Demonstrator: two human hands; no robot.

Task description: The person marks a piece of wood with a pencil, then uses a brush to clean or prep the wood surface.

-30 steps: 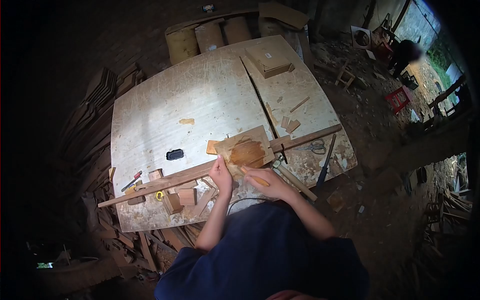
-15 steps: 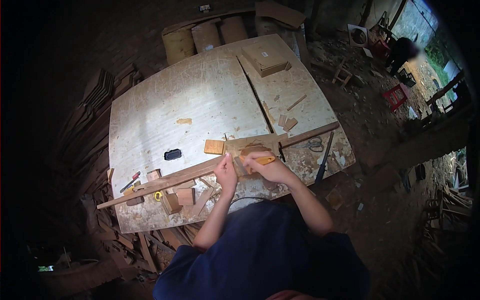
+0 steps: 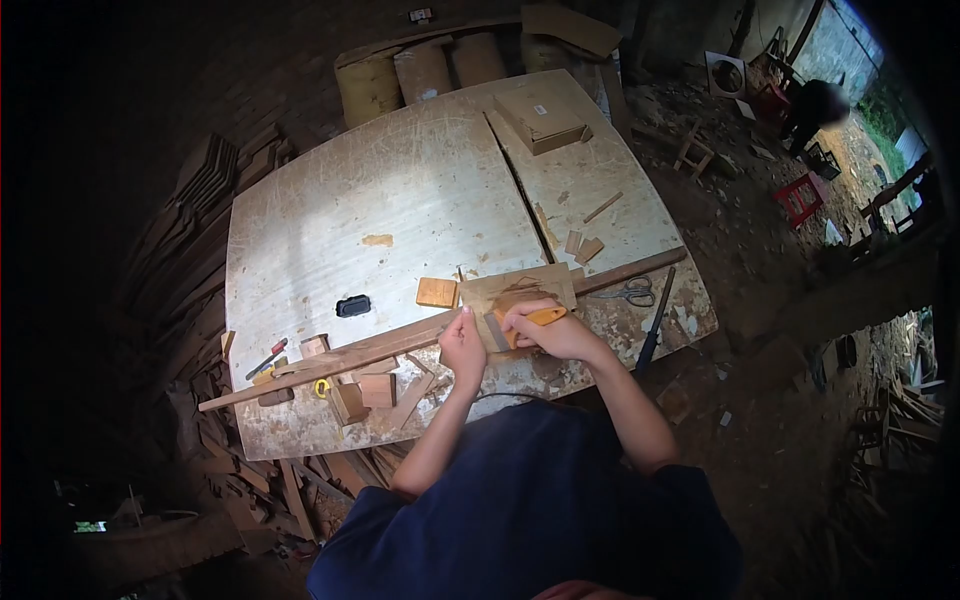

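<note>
My left hand (image 3: pixel 463 345) is closed at the left edge of a thin, flat wooden board (image 3: pixel 487 288), its thumb up by the edge. In my right hand (image 3: pixel 555 335) is a paintbrush (image 3: pixel 546 316) with a yellow-orange handle; its wide head is down over the board. Darker brown streaks mark the board's middle. My right hand hides part of the board's near side. A long wooden strip (image 3: pixel 400 342) runs across the table behind and under this spot. Just left of the board lies a small yellowish wooden block (image 3: pixel 437 292).
On the worn table (image 3: pixel 330 230) are a black oval case (image 3: pixel 352 306), scissors (image 3: pixel 634 292), a dark long-handled tool (image 3: pixel 655 318), a yellow tape measure (image 3: pixel 321 387), wood offcuts (image 3: pixel 378 390) and a cardboard box (image 3: pixel 541 118). A person (image 3: pixel 815 108) bends over at far right.
The view has shifted slightly. The board's right end now covers a dark piece that showed beside it. My right hand and the paintbrush have moved a little over the board; both grips stay the same.
</note>
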